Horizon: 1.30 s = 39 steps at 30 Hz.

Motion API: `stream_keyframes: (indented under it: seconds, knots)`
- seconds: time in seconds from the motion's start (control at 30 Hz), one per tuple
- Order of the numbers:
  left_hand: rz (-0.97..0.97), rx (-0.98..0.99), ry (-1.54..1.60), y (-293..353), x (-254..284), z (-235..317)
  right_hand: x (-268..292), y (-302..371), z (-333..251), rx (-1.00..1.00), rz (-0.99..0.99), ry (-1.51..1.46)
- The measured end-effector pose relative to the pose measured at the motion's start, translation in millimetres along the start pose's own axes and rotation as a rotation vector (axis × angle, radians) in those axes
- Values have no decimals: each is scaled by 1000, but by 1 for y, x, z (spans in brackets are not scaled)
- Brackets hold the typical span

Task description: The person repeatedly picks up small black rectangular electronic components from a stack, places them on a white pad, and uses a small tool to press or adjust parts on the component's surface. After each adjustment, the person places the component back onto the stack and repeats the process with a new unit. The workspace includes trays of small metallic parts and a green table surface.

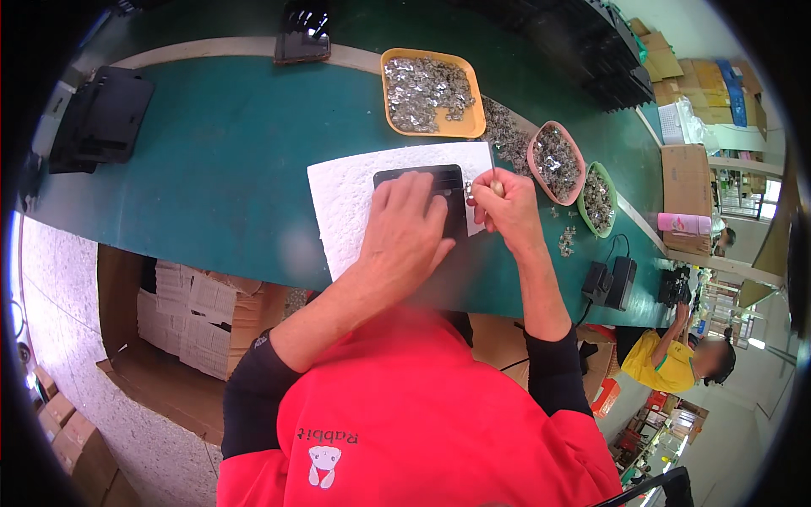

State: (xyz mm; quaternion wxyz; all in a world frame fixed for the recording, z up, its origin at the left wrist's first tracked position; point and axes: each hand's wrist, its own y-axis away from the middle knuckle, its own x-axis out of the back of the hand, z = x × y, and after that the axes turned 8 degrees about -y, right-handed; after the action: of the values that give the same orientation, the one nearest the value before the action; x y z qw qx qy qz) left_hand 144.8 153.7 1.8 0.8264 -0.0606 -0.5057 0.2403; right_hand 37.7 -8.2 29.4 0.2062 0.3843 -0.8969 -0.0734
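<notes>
A black plastic panel lies at the centre of the frame, on a white foam sheet, much of it hidden by the person's left hand. That hand rests flat on it, fingers loosely spread and gripping nothing I can see. At the panel's right edge, the right hand has its fingers closed around a small tan-handled tool, just beside a few metal clips.

From where I stand, more clips fill a yellow tray at upper centre, then a pink basket and a green basket right of centre. The teal workbench carries black plastic parts at upper left and black power adapters toward the right. Lower right, a co-worker in a yellow shirt reaches toward the bench.
</notes>
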Motion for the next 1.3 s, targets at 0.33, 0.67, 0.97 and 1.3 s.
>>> stream_keyframes:
  seconds: [0.33,0.67,0.97,1.3]
  knots:
    - [-37,-11,-68,12,-10,0,-19,-5,-10,117,103,282]
    - [-42,-22,-77,12,-11,0,-29,-11,3,249,228,455]
    - [10,-60,-102,12,-11,-2,-25,-9,-3,-14,121,123]
    - [-18,-32,-88,14,-12,-1,-22,-14,17,149,72,154]
